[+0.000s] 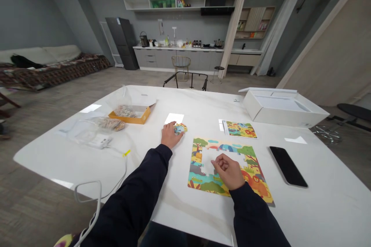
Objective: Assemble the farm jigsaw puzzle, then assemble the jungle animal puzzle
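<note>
A jigsaw puzzle (211, 188) with cartoon animals lies on the white table, its border joined around a bare white gap. Over that gap hovers my right hand (229, 169), thumb and fingers pinched together; anything between them is hidden. To the left, my left hand (171, 135) curls around a small heap of colourful puzzle pieces (181, 128), with thumb and fingers at its edges. Above the puzzle sits a picture card (241, 129) showing a similar animal scene.
A black phone (288, 166) lies right of the puzzle. Behind it stands a white box (285, 108). At left are a yellow box (142, 117) with bagged pieces, another plastic bag of pieces (111, 124), and a white cable (123, 169) running off the table edge.
</note>
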Demonstrator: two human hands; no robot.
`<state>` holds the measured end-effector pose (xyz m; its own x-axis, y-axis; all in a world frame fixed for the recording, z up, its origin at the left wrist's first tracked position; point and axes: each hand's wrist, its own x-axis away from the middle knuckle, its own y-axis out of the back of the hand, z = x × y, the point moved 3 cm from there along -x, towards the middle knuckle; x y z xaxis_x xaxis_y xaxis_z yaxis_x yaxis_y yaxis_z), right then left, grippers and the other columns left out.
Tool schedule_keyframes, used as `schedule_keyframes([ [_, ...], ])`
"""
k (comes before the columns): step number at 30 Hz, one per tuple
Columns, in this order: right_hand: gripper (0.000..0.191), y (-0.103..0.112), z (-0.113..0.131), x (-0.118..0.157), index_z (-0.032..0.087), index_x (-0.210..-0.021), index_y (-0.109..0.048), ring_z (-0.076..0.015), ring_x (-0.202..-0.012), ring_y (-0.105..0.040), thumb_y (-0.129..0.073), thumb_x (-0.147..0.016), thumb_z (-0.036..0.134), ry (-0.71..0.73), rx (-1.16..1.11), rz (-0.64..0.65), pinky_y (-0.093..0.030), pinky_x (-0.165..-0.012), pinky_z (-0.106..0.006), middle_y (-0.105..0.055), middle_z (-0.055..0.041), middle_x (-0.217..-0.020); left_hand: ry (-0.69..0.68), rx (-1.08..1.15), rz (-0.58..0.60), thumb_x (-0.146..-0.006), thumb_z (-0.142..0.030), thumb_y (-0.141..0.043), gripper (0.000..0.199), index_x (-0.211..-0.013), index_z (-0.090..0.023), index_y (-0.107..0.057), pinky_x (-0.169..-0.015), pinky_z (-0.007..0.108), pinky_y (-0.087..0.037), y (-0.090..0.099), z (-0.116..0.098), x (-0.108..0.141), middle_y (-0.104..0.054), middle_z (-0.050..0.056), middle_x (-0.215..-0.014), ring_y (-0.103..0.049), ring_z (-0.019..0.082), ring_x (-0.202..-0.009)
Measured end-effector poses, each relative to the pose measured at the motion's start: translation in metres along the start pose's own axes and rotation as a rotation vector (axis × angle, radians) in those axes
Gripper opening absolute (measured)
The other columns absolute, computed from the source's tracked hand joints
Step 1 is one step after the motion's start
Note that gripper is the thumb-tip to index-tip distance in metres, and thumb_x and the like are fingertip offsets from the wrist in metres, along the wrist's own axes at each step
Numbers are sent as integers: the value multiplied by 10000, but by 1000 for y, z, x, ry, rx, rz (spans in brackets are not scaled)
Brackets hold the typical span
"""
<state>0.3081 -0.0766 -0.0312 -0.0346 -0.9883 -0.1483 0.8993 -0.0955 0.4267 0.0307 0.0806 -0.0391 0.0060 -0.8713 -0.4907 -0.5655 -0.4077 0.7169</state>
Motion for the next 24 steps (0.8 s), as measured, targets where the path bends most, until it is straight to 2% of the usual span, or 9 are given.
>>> schedule_keyframes([
  [3,378,1,1,-1,225,-772,-592,-122,-430,-442,-641,-885,582,12,38,-50,-339,-434,-251,-502,36,-535,-24,35,-6,-771,-327,-786,559,-1248,-192,-528,-967,481,-466,-3,4,1,-647,111,-1149,-578,327,-1102],
  [7,409,2,5,-2,236,-762,-582,-140,-434,-455,-635,-873,626,-6,27,-119,-385,-433,-275,-491,26,-531,-89,102,-2,-790,-258,-758,552,-1272,-174,-503,-1014,498,-467,7,-3,0,-625,132,-1221,-570,313,-1157],
  [10,391,5,8,-3,227,-841,-604,-149,-493,-520,-645,-873,615,-56,-93,-179,-458,-452,-282,-576,-11,-651,-219,242,60,-807,-254,-760,583,-1315,-200,-479,-1013,439,-500,17,-29,7,-615,113,-1278,-592,262,-1179],
  [12,419,7,10,-5,221,-1040,-622,-160,-580,-591,-636,-878,608,-94,-234,-200,-498,-457,-284,-664,-65,-892,-348,435,154,-813,-298,-787,638,-1348,-208,-451,-959,402,-536,22,-58,20,-618,114,-1291,-623,236,-1140],
  [14,507,7,12,-7,234,-1212,-579,-172,-661,-638,-627,-875,610,-110,-381,-167,-524,-465,-287,-668,-95,-1098,-423,607,276,-795,-335,-822,703,-1367,-215,-432,-919,387,-555,23,-88,36,-630,118,-1286,-641,228,-1104],
  [15,515,6,12,-8,232,-1209,-581,-169,-657,-640,-633,-865,611,-114,-437,-131,-535,-480,-292,-675,-87,-1081,-440,662,347,-783,-337,-835,724,-1372,-220,-430,-901,381,-564,23,-102,44,-637,117,-1277,-649,226,-1083],
  [18,468,4,5,-11,212,-1007,-614,-145,-534,-584,-756,-751,577,-165,-495,-81,-530,-492,-293,-666,-13,-765,-494,693,493,-832,-290,-780,659,-1395,-242,-442,-875,378,-574,19,-134,67,-615,123,-1310,-635,240,-1120],
  [21,455,7,-5,-11,225,-861,-567,-162,-538,-607,-831,-652,531,-230,-481,-201,-543,-529,-303,-642,12,-645,-521,628,477,-864,-269,-743,517,-1329,-242,-518,-933,405,-566,14,-150,80,-548,141,-1356,-560,280,-1258],
  [24,437,10,-9,-11,234,-787,-531,-186,-605,-660,-837,-638,509,-248,-433,-282,-548,-574,-306,-666,-6,-667,-460,566,405,-859,-266,-752,317,-1137,-224,-605,-995,449,-545,9,-157,86,-565,117,-1226,-586,277,-1197],
])
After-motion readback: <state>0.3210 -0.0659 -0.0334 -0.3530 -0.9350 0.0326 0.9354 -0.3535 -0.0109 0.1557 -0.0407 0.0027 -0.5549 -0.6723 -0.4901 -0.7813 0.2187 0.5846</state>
